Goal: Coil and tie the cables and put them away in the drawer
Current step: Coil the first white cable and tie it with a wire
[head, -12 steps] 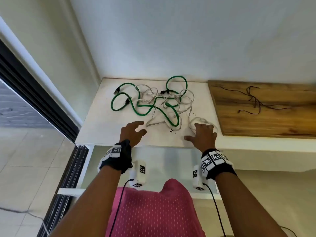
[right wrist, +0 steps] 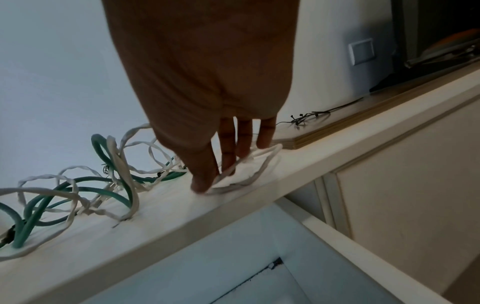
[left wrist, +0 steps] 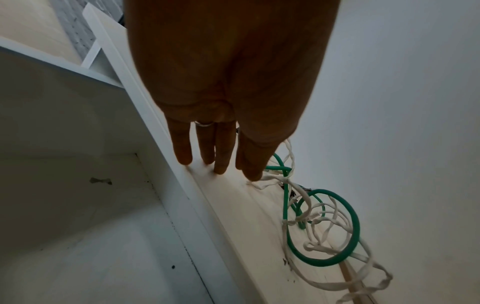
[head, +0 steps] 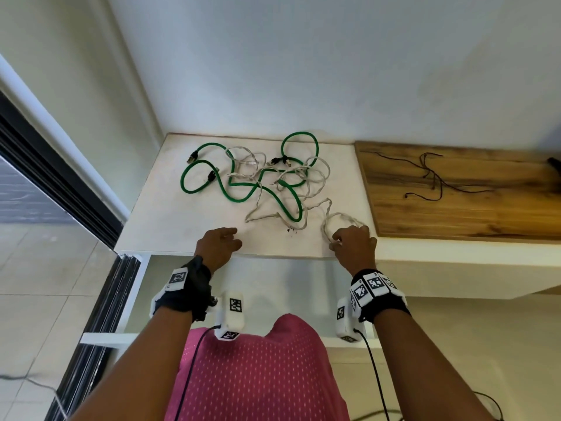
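Observation:
A green cable (head: 243, 189) and a white twisted cable (head: 306, 189) lie tangled together on the white cabinet top (head: 170, 220). One end loop of the white cable (head: 341, 218) lies near the front right. My right hand (head: 337, 243) is on that loop, which runs between thumb and forefinger (right wrist: 221, 172) in a pinch. My left hand (head: 224, 238) rests by the front edge with straight fingers (left wrist: 221, 162). Its fingertips touch the top just short of the tangle and hold nothing. Below the top, the white drawer (left wrist: 103, 246) stands pulled out.
A wooden board (head: 455, 214) lies on the top to the right, with thin black cord (head: 431, 174) strewn on it. The wall stands close behind the cables. A dark sliding-door frame (head: 60, 183) runs along the left. My pink shirt hangs over the drawer.
My right hand's fingers have curled from lying flat over the white loop to pinching it. The left hand has hardly moved.

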The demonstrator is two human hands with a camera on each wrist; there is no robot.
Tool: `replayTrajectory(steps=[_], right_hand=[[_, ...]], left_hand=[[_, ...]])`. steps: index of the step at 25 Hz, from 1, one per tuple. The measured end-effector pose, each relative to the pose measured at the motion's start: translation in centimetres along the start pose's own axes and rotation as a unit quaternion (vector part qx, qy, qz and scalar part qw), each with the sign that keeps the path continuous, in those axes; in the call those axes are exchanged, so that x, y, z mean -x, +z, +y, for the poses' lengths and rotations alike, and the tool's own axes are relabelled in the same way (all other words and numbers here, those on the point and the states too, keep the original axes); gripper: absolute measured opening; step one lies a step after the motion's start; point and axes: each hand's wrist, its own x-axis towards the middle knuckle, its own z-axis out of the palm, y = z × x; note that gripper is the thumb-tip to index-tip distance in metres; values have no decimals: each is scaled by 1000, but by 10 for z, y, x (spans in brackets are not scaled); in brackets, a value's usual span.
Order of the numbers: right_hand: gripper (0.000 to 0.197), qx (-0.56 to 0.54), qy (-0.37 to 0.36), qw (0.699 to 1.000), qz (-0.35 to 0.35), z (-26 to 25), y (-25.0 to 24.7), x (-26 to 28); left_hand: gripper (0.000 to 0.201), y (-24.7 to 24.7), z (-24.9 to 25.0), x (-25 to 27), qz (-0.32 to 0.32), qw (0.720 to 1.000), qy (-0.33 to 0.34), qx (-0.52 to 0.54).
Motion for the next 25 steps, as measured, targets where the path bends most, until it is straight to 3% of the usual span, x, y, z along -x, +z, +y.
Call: replayTrajectory(steps=[1,3,5,8,11,13,15,17,19,21,23,24,25], right_hand=[[12,-54,-20,995,82,-2,-2,3],[6,-186,-63,954,229,-16,-12,8],[9,-251,-102,923,273,-39,-25,5],[25,-251,-117,943,182,-81,-26,-19],[30,-118,-76,987,84,-100,-14,-41],[24,-159,-54,979,116,-99,-10,-44],[22,-270,-25,943,194,-96,-12,-41],[20,-381,-9,909,171,-85,-16,-43],[16,-404,-39,912,58,-74,-21,-39],[11,-378,-25,921,93,-54,-24,-38],[17,-362,53,913,181,-33,-27,-37],[24,-347,70,919,173,-26,-27,-37],[38,-318,56,939,117,-21,-24,-38]], left_hand=[[44,1,-2,2,-10,1000,-4,11],[49,0,-7,5,-37,999,-8,13],[51,0,-10,4,-51,999,-4,-6],[50,-3,-11,3,-59,998,0,-9],[47,-7,-15,1,-67,997,-14,30],[43,-9,-16,-2,-63,997,-16,34],[41,-9,-19,-7,-52,998,-14,23],[41,-8,-20,-7,-54,998,-16,24],[45,-5,-19,-3,-59,998,-10,5],[50,-1,-18,1,-58,997,6,-54],[52,3,-14,5,-46,994,13,-101],[53,4,-12,7,-43,993,12,-107],[53,4,-11,8,-42,993,11,-108]])
